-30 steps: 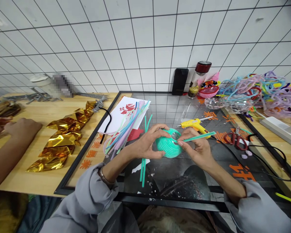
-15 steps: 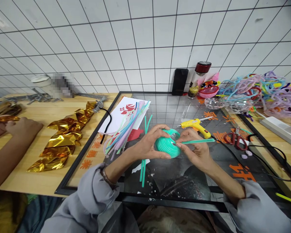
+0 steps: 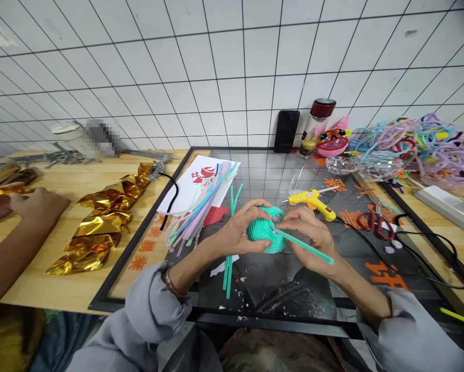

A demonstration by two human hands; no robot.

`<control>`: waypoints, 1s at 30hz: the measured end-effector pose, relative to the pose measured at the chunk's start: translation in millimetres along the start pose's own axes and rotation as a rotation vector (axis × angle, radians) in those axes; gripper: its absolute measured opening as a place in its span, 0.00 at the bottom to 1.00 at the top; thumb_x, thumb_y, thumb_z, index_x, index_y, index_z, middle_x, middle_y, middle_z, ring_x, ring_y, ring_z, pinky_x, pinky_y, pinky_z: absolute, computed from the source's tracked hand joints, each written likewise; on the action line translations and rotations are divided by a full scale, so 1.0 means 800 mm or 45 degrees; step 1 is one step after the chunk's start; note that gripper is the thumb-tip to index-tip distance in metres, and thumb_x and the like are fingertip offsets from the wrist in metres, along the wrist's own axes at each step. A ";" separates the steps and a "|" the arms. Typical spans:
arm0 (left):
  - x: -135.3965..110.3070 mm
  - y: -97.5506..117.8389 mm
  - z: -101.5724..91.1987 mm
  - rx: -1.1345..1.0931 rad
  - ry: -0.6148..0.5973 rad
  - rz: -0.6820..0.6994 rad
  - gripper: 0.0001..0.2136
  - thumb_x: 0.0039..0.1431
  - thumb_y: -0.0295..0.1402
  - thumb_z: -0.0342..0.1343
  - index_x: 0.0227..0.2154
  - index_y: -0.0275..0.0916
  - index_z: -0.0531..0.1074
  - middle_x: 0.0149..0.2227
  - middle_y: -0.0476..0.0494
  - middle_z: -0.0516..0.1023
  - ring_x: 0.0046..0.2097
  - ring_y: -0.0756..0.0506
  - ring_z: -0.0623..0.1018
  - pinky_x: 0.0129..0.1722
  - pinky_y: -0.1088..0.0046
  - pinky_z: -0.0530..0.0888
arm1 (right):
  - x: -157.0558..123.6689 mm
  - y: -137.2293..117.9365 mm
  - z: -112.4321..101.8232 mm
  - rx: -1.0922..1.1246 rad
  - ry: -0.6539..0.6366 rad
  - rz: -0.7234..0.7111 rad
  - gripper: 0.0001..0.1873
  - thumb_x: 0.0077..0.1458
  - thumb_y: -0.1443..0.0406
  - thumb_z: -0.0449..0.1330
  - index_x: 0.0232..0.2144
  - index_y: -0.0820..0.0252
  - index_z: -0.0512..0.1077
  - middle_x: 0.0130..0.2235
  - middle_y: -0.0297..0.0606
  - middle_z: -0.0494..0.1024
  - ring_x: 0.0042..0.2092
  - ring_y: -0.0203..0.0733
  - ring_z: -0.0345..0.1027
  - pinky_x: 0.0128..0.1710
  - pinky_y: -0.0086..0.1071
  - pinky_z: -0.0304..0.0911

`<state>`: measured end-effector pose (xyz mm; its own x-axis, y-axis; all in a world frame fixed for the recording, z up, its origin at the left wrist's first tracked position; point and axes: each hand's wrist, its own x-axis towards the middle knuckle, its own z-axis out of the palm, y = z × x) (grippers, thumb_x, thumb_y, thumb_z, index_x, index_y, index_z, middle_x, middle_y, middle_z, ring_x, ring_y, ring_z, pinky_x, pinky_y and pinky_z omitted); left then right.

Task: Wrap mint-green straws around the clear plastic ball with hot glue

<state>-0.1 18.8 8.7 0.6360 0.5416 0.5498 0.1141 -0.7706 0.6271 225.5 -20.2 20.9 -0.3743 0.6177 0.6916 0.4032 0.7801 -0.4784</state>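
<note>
My left hand (image 3: 239, 227) is wrapped around the left side of a round ball (image 3: 265, 232) covered in coils of green pipe cleaner, with a clear part showing at its top. A loose length of green pipe cleaner (image 3: 307, 246) sticks out from the ball toward the lower right. At the ball's right side my right hand (image 3: 309, 232) has its fingers closed at the base of that loose length; its thumb is mostly hidden. Straight green pipe cleaners (image 3: 227, 276) lie on the table left of the ball, partly behind my left forearm.
A yellow glue gun (image 3: 313, 200) lies behind my right hand, with red-handled scissors (image 3: 377, 222) farther right. Mixed pipe cleaners (image 3: 204, 201) rest on white paper. A glass bottle (image 3: 313, 129) and phone (image 3: 286, 130) stand by the wall. Another person's hand (image 3: 42, 206) works near gold foil (image 3: 96, 227).
The loose pipe cleaner has swung from pointing right to pointing down and right, across my right hand. My right fingers have shifted slightly left over the ball, which has turned a little.
</note>
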 end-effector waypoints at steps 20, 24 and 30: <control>0.001 -0.003 0.006 0.000 0.011 -0.018 0.24 0.55 0.37 0.65 0.51 0.45 0.62 0.58 0.35 0.66 0.64 0.34 0.68 0.60 0.48 0.70 | -0.007 0.002 0.008 -0.102 -0.098 0.227 0.16 0.70 0.64 0.49 0.55 0.54 0.71 0.50 0.42 0.72 0.52 0.47 0.66 0.50 0.46 0.60; 0.001 -0.002 0.007 -0.047 0.042 -0.087 0.27 0.52 0.38 0.67 0.50 0.43 0.60 0.58 0.34 0.67 0.62 0.34 0.70 0.60 0.48 0.70 | -0.008 0.004 0.010 -0.134 -0.085 0.203 0.17 0.70 0.63 0.49 0.55 0.53 0.71 0.49 0.42 0.72 0.51 0.47 0.67 0.49 0.47 0.59; 0.001 -0.004 0.006 -0.038 0.030 -0.118 0.28 0.52 0.39 0.67 0.52 0.44 0.62 0.58 0.34 0.67 0.62 0.34 0.70 0.61 0.48 0.69 | -0.008 0.006 0.011 -0.143 -0.083 0.215 0.17 0.70 0.62 0.49 0.54 0.52 0.72 0.49 0.42 0.73 0.51 0.47 0.67 0.49 0.48 0.59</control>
<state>3.8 20.1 4.2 0.6055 0.6180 0.5015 0.1482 -0.7067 0.6919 222.1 -19.5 9.5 -0.3456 0.7467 0.5683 0.5538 0.6512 -0.5189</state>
